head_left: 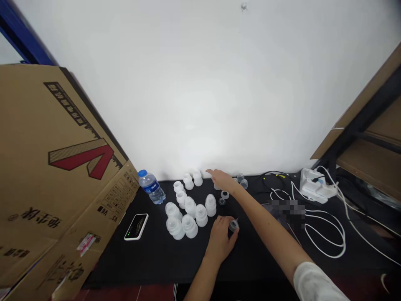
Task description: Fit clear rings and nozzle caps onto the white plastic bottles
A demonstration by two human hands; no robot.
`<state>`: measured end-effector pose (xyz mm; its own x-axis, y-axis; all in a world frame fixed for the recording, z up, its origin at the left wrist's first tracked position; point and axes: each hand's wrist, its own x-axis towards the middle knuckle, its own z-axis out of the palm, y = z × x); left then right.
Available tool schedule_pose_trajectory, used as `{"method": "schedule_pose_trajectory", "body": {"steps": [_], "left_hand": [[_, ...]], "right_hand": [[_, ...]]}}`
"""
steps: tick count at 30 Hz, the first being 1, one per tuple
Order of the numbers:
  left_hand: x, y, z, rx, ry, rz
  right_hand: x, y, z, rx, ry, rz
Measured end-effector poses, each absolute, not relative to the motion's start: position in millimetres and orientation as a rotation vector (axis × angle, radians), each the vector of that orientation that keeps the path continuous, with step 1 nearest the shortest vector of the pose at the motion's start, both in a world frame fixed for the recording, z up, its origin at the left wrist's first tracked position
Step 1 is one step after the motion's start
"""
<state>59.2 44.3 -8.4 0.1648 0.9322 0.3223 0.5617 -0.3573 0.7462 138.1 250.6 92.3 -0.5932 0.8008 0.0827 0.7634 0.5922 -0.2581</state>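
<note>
My left hand (219, 241) is near the front of the black tabletop (175, 259), shut on a small clear plastic piece (233, 225). My right hand (223, 180) reaches to the back with its fingers apart, holding nothing. Just below it lie small ring-shaped clear parts (224, 195), and other clear parts (242, 181) stand to its right. Left of both hands stands a cluster of several frosted white bottle-shaped pieces (188, 208), some upright and some tilted.
A water bottle (152, 188) and a black-and-white phone-like device (136, 226) sit at the left, beside a large cardboard box (62, 167). White cables (322, 230) and a white plug unit (315, 186) lie right. A white wall backs the table.
</note>
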Motion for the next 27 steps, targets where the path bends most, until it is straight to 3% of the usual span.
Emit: {"method": "schedule_pose_trajectory", "body": {"steps": [9,21,27], "left_hand": [[59,45,-15,1.994,1.397,1.111],[55,37,-3,1.669,1.318,1.326],[56,54,-14,0.911,1.117,1.548]], "right_hand": [[90,253,81,-1.185,-2.529,0.372],[225,161,32,-1.240,-1.512,0.587],[242,100,-13,-1.030,-1.028,1.193]]}}
